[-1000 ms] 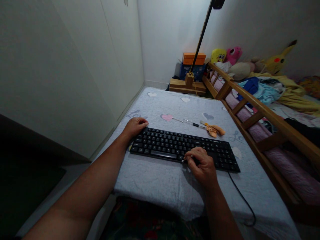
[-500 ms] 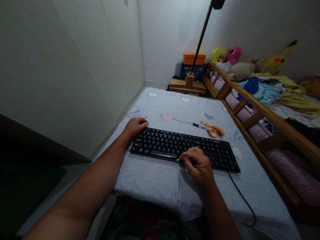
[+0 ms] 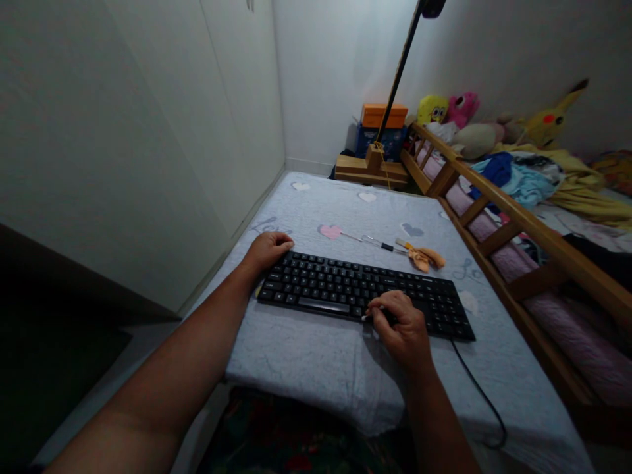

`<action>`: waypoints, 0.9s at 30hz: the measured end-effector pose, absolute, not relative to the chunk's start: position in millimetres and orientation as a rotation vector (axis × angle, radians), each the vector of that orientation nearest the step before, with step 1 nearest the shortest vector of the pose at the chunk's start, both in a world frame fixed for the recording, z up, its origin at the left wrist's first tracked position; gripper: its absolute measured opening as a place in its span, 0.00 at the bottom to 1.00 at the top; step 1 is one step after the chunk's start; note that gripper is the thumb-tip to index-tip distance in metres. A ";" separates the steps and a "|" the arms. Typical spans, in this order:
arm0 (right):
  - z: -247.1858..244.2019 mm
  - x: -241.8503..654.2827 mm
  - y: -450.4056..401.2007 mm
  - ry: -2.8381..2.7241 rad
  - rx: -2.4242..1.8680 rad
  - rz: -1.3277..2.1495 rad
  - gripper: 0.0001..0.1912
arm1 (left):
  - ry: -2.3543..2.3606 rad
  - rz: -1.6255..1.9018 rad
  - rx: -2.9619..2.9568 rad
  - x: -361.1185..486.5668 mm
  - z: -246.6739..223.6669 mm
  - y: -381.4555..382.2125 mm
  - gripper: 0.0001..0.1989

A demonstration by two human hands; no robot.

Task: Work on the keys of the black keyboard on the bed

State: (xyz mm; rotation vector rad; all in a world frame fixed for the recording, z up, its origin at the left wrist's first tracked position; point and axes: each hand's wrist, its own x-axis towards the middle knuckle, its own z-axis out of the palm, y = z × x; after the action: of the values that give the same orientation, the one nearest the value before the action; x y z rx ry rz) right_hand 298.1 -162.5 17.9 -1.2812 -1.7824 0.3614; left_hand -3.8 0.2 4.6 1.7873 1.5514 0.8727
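A black keyboard [image 3: 326, 283] lies on the cloth-covered table, slightly angled. At its far left corner my left hand [image 3: 269, 249] is closed, fingers together against the edge. My right hand [image 3: 397, 322] pinches a cotton swab [image 3: 365, 318], whose white tip touches the keyboard's near edge, right of the space bar. Most of the swab is hidden by the fingers. Beyond the keyboard lie a thin pale stick [image 3: 351, 237], a slim tool with a black grip [image 3: 386, 247], a small yellow-handled brush [image 3: 402, 243] and a crumpled orange cloth [image 3: 424, 258].
The keyboard's black cable [image 3: 476, 382] runs off the table's near right side. A wooden bed rail [image 3: 523, 224] borders the right, with bedding and plush toys behind. White cabinet doors [image 3: 172, 131] stand left. A pole on a wooden base [image 3: 372, 168] stands beyond the table.
My right hand has slid a little to the right along the keyboard's near edge with the cotton swab. My left hand and the keyboard have stayed in place.
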 end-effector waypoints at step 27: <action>13.7 297.4 -161.8 -1.767 -1.295 0.364 0.07 | 1.540 0.871 1.788 -3.5 5.3 0.5 0.14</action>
State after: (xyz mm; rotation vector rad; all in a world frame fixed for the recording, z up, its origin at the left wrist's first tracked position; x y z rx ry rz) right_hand 297.4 -161.8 13.7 -1.2946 -1.7672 0.3643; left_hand -3.5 0.5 5.3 1.7883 1.5397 0.8711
